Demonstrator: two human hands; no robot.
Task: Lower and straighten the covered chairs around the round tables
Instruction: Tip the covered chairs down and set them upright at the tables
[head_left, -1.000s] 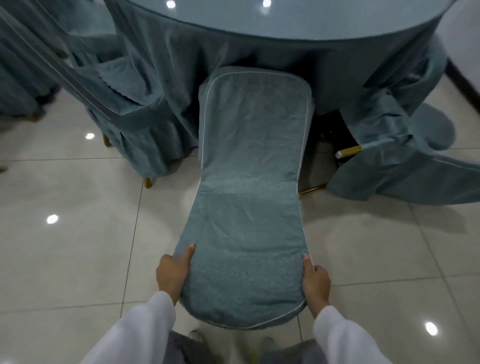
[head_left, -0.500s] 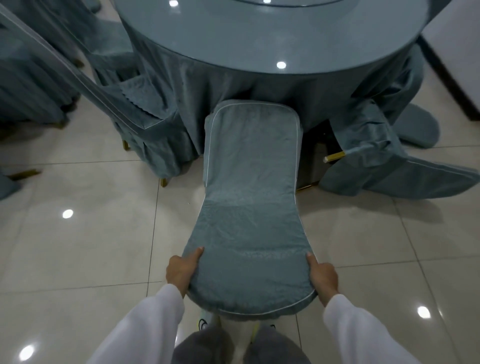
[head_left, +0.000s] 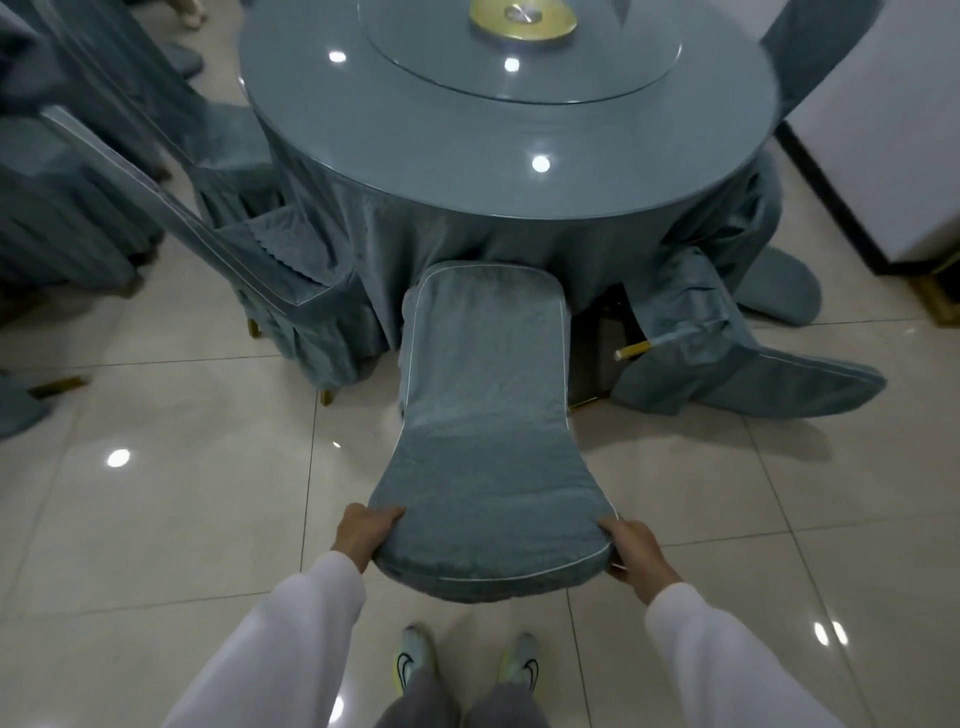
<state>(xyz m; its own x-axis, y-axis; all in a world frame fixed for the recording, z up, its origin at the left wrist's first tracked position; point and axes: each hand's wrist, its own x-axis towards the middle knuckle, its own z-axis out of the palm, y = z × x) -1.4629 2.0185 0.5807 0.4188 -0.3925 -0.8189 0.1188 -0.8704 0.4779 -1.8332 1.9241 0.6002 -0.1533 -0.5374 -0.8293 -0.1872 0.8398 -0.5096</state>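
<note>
1. Both hands grip the covered chair (head_left: 485, 415) by the top corners of its back: left hand (head_left: 363, 535) on the left corner, right hand (head_left: 636, 553) on the right, fingers curled round the padded edge.
2. Chair leans back toward the person; its seat end is tucked at the near edge of the round table (head_left: 498, 156), against the hanging cloth.
3. Left neighbour chair (head_left: 270, 280) stands just beside it. Toppled chair (head_left: 727, 364) lies on the floor to the right, gold leg exposed.
4. Open tiled floor (head_left: 182, 493) on both sides and behind.
5. Versus 0.5 s ago: thumbs were straight along the chair back, now wrapped; more tabletop and shoes in view.
</note>
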